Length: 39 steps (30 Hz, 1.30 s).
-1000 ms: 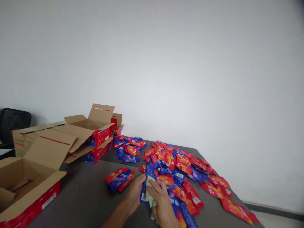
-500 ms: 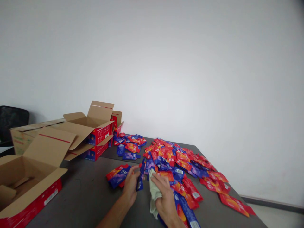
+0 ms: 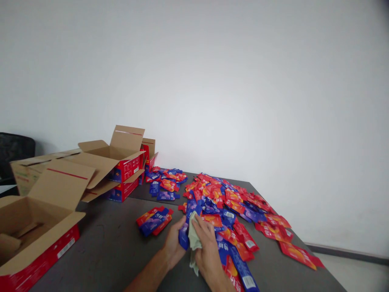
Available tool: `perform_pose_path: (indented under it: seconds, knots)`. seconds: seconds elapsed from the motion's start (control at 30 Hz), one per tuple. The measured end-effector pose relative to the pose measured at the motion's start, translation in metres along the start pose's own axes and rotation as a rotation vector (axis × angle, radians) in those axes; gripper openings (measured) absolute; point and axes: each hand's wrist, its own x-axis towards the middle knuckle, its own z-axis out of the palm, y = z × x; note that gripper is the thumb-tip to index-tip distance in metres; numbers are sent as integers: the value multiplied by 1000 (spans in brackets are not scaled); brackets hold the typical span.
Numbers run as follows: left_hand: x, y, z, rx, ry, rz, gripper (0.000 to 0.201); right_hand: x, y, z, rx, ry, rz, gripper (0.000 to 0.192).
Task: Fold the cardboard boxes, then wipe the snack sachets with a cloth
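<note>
From the head camera, the left hand (image 3: 174, 244) has its fingers wrapped around a blue packet (image 3: 183, 238), held just above the grey table (image 3: 115, 251). The right hand (image 3: 206, 248) presses a pale green cloth (image 3: 192, 240) against that packet, fingers bent over the cloth. A small stack of packets (image 3: 154, 220) lies just left of the hands; a wide heap of red and blue packets (image 3: 234, 211) spreads to the right. Open cardboard boxes (image 3: 39, 219) stand at the left.

Bright even indoor light, soft faint shadows, no glare, wide-angle stretching at edges, slight softness
</note>
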Motion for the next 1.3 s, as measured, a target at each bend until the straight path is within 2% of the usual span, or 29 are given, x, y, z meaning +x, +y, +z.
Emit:
perform_pose_path:
  seconds: [0.07, 0.13, 0.27, 0.4, 0.5, 0.6, 0.67, 0.73, 0.83, 1.03, 1.1, 1.13, 1.2, 1.3]
  knots:
    - [1, -4, 0, 36, -57, 30, 29, 1, 7, -1, -10, 77, 30, 95]
    - [3, -6, -2, 70, -81, 35, 28, 1, 8, -1, 1, 76, 21, 92]
    - [7, 2, -11, 89, -6, 36, 25, 2, -9, 0, 48, -104, -32, 92]
    - [11, 15, -18, 216, 60, 117, 37, 5, -30, -3, 85, -258, -53, 89]
    - [16, 24, -26, 562, 97, 348, 46, 6, -27, -8, 111, -237, -54, 85]
    - [24, 32, -39, 1218, 161, 656, 47, 8, -10, -17, 109, -99, -18, 85]
    - [29, 37, -50, 1608, 259, 773, 50, 11, 3, -26, 87, -15, 42, 82]
    - [33, 41, -59, 1891, 385, 779, 51, 16, 12, -37, 47, 38, 125, 73]
    - [36, 46, -68, 2140, 550, 715, 51, 21, 20, -54, -33, 64, 238, 58]
    - [38, 41, -79, 2356, 612, 690, 48, 19, 29, -64, -193, -8, 286, 55]
    - [39, 34, -77, 2362, 594, 702, 47, 17, 33, -63, -246, -30, 301, 58]
    - [41, 30, -74, 2352, 547, 701, 47, 17, 35, -62, -269, -36, 313, 59]
    - [46, 18, -64, 2298, 368, 677, 48, 15, 40, -61, -300, -31, 337, 59]
    - [57, -3, -42, 2104, 21, 660, 53, 14, 49, -61, -313, 32, 358, 57]
